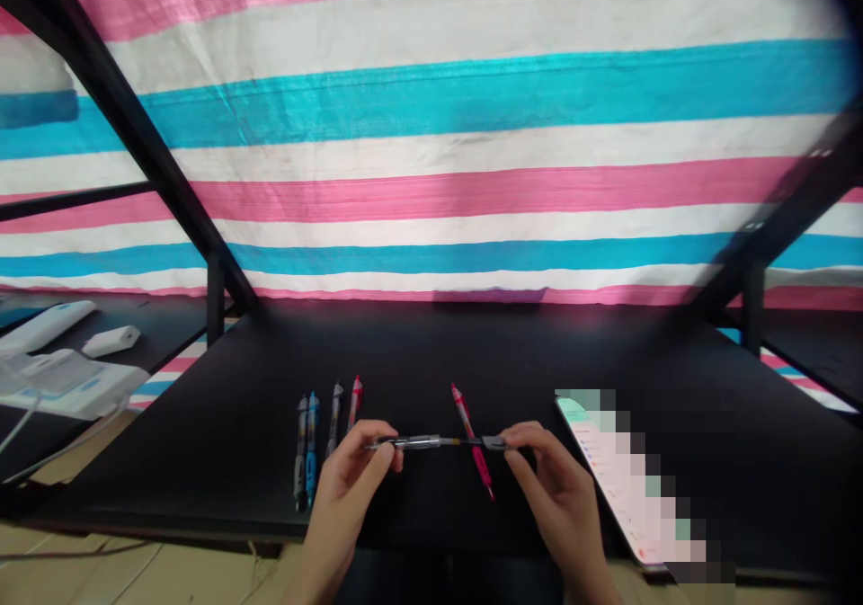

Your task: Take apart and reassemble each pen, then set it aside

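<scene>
My left hand (357, 475) pinches the clear barrel (422, 442) of a pen, held level above the black table (418, 353). From the barrel's right end a thin refill (453, 442) runs toward a dark grey end piece of the pen (494, 443). My right hand (556, 493) has this piece between thumb and fingertips. Below the refill a red pen (482, 468) lies slanted on the table. Close to my left hand lie a grey pen (300, 461), a blue pen (311, 452), a black pen (335, 416) and another red pen (354, 398), partly hidden by the hand.
Right of my right hand lies a phone with a lit screen (610, 475), partly pixelated. Black frame posts (175, 200) rise at both sides before a striped sheet (438, 93). White devices (67, 380) with cables lie on a side surface at the left.
</scene>
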### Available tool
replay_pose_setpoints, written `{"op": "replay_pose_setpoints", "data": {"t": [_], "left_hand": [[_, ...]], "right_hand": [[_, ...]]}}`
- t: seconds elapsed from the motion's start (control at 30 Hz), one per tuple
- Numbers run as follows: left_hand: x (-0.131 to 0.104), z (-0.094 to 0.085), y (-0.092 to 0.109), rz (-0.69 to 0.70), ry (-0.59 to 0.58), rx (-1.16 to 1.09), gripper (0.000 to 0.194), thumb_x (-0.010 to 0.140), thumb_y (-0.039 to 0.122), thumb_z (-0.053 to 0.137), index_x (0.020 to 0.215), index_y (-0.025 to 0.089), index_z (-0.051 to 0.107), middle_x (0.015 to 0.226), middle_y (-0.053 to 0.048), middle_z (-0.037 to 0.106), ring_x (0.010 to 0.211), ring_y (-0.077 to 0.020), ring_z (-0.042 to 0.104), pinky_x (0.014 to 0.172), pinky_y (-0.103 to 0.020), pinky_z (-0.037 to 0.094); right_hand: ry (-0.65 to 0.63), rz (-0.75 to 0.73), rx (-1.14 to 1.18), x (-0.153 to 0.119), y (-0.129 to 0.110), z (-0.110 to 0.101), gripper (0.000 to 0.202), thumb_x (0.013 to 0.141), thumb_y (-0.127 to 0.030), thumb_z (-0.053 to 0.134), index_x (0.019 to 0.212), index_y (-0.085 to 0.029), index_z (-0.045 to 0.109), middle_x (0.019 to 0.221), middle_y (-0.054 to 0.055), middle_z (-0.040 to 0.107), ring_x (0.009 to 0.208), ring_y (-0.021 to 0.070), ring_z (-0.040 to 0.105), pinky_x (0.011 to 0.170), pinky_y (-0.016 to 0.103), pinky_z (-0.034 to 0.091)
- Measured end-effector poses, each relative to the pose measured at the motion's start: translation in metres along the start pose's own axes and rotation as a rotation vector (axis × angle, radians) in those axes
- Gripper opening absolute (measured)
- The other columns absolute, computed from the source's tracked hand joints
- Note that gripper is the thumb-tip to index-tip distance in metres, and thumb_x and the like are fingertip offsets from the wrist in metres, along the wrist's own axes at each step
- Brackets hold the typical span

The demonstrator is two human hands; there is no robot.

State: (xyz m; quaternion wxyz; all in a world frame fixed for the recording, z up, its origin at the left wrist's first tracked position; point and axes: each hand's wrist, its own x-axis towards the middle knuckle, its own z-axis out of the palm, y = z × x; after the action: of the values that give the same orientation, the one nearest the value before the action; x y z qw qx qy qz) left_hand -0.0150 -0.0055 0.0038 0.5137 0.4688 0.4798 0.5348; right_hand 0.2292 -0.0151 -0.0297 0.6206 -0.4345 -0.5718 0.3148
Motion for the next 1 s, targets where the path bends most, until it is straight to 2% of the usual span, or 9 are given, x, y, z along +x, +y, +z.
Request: {"op": "replay_pose_setpoints", "data": {"t": [0.2, 0.3, 0.43, 0.57, 0.73, 0.8, 0.87, 0.93, 1.0], "left_hand": [[-0.001, 0.002, 0.003, 0.007, -0.046, 0.138, 0.025, 0.086, 0.046, 0.073, 0.094, 0.023, 0.071, 0.079, -0.002, 0.070, 0.077, -0.0174, 0.064, 0.074, -0.025, 0.048], [-0.002, 0.009, 0.002, 0.005, -0.098, 0.151, 0.024, 0.087, 0.046, 0.070, 0.092, 0.023, 0.071, 0.077, -0.002, 0.070, 0.076, -0.0179, 0.065, 0.073, -0.026, 0.049], [0.001, 0.013, 0.002, 0.026, -0.090, 0.165, 0.023, 0.088, 0.045, 0.068, 0.093, 0.022, 0.071, 0.076, -0.002, 0.070, 0.078, -0.0186, 0.065, 0.074, -0.026, 0.049], [0.003, 0.011, 0.002, 0.036, -0.076, 0.177, 0.023, 0.087, 0.044, 0.069, 0.093, 0.022, 0.071, 0.076, -0.003, 0.071, 0.077, -0.0189, 0.065, 0.074, -0.027, 0.050], [0.001, 0.012, -0.001, -0.014, -0.093, 0.144, 0.024, 0.086, 0.044, 0.071, 0.093, 0.022, 0.071, 0.076, -0.003, 0.072, 0.077, -0.0189, 0.066, 0.074, -0.028, 0.050], [0.000, 0.014, -0.002, -0.033, -0.105, 0.119, 0.024, 0.085, 0.045, 0.072, 0.093, 0.022, 0.071, 0.075, -0.003, 0.072, 0.076, -0.0187, 0.066, 0.075, -0.028, 0.050], [0.000, 0.015, -0.004, -0.041, -0.107, 0.086, 0.025, 0.085, 0.046, 0.072, 0.092, 0.021, 0.070, 0.073, -0.002, 0.071, 0.074, -0.0182, 0.065, 0.075, -0.028, 0.049], [0.002, 0.016, -0.006, -0.043, -0.093, 0.053, 0.027, 0.085, 0.047, 0.073, 0.092, 0.021, 0.070, 0.071, -0.002, 0.071, 0.073, -0.0177, 0.064, 0.075, -0.029, 0.049], [0.003, 0.015, -0.008, -0.051, -0.071, 0.020, 0.029, 0.084, 0.048, 0.073, 0.093, 0.020, 0.070, 0.070, -0.002, 0.070, 0.073, -0.0177, 0.064, 0.075, -0.029, 0.048]], "right_hand": [[-0.067, -0.129, -0.143, 0.004, -0.008, 0.006, 0.020, 0.096, -0.011, 0.059, 0.100, -0.027, 0.071, 0.094, 0.003, 0.071, 0.092, 0.0194, 0.067, 0.080, 0.029, 0.055], [-0.075, -0.120, -0.157, 0.004, -0.008, 0.008, 0.022, 0.096, -0.010, 0.059, 0.102, -0.027, 0.070, 0.096, 0.003, 0.071, 0.092, 0.0190, 0.069, 0.080, 0.028, 0.056], [-0.068, -0.100, -0.115, 0.003, -0.007, 0.008, 0.016, 0.094, -0.011, 0.062, 0.096, -0.026, 0.067, 0.093, 0.002, 0.070, 0.089, 0.0179, 0.071, 0.078, 0.026, 0.057], [-0.077, -0.072, -0.179, 0.004, -0.009, 0.009, 0.007, 0.093, -0.018, 0.066, 0.090, -0.023, 0.070, 0.083, 0.001, 0.069, 0.076, 0.0165, 0.069, 0.067, 0.023, 0.054], [-0.075, -0.027, -0.328, 0.006, -0.012, 0.010, 0.039, 0.100, -0.028, 0.056, 0.062, -0.021, 0.060, 0.057, -0.003, 0.055, 0.049, 0.0118, 0.055, 0.049, 0.021, 0.042], [-0.081, -0.033, -0.383, 0.005, -0.010, 0.010, 0.037, 0.102, -0.029, 0.051, 0.069, -0.021, 0.066, 0.054, -0.004, 0.054, 0.047, 0.0123, 0.055, 0.052, 0.022, 0.045], [-0.095, -0.081, -0.422, 0.004, -0.008, 0.010, 0.029, 0.104, -0.028, 0.048, 0.094, -0.023, 0.074, 0.065, -0.001, 0.065, 0.059, 0.0155, 0.064, 0.068, 0.026, 0.054], [-0.114, -0.111, -0.440, 0.002, -0.006, 0.011, 0.028, 0.104, -0.029, 0.046, 0.119, -0.026, 0.070, 0.087, 0.003, 0.074, 0.079, 0.0191, 0.071, 0.082, 0.030, 0.055], [-0.126, -0.082, -0.428, -0.001, -0.004, 0.012, 0.030, 0.104, -0.029, 0.046, 0.130, -0.026, 0.061, 0.098, 0.005, 0.074, 0.085, 0.0194, 0.072, 0.079, 0.028, 0.057]]}}
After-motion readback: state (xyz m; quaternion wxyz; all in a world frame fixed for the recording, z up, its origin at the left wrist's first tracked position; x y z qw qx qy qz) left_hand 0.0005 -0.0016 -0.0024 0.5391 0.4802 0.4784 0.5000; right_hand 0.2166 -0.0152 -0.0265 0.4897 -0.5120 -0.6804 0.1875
